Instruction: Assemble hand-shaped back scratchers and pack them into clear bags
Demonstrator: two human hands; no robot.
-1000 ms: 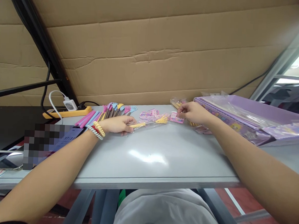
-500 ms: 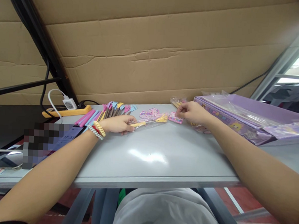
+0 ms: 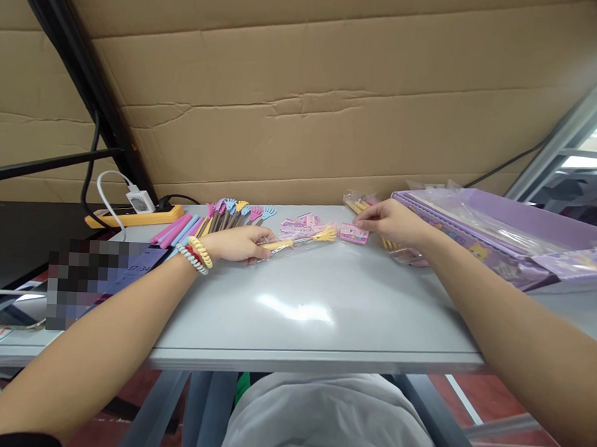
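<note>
My left hand [image 3: 245,244] is closed on the handle end of a yellow hand-shaped stick [image 3: 324,233] in a clear plastic sleeve, lying low over the grey table [image 3: 293,330]. At its right, my right hand [image 3: 386,221] pinches the upper right corner of a pink printed card [image 3: 352,234]. More pink cards [image 3: 298,225] lie behind the sleeved stick. Sticks with small pink, blue, purple and yellow hand-shaped tips [image 3: 239,210] are spread out behind my left hand. Sleeved yellow sticks [image 3: 357,203] lie partly hidden behind my right hand.
A purple box [image 3: 499,211] holding clear plastic sleeves stands at the right. Pink and blue handles [image 3: 178,230], a yellow power strip [image 3: 166,218] and a lit screen [image 3: 131,268] are at the left. Cardboard [image 3: 304,117] rises behind the table.
My right hand's fingers have shifted from over the pink card to its upper right corner, leaving more of the card showing. My left hand keeps its hold on the sleeved stick.
</note>
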